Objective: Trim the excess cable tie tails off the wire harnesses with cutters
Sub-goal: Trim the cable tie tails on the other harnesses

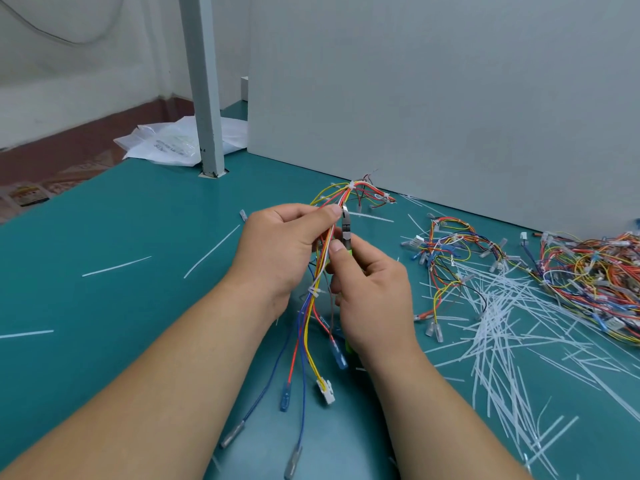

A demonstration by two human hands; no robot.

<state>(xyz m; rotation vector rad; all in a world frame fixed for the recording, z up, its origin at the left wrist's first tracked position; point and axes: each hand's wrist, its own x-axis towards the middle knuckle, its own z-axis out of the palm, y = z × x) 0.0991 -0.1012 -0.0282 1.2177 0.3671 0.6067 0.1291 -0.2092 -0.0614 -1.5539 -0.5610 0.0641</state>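
Beneath both hands lies the green table [138, 209]. Well to the right of the right hand [372, 296] spreads a heap of wire harnesses [595, 285] and, nearer, a pile of cut tie tails [502, 323]. The left hand [277, 251] grips one harness [306, 327] upright, fingers curled round its bundle, plugs dangling below the wrists. The right hand holds green-handled cutters [346, 226], their dark head against the wires just beside the left thumb tip. A white cable tie [352, 184] sits above the left fingertips.
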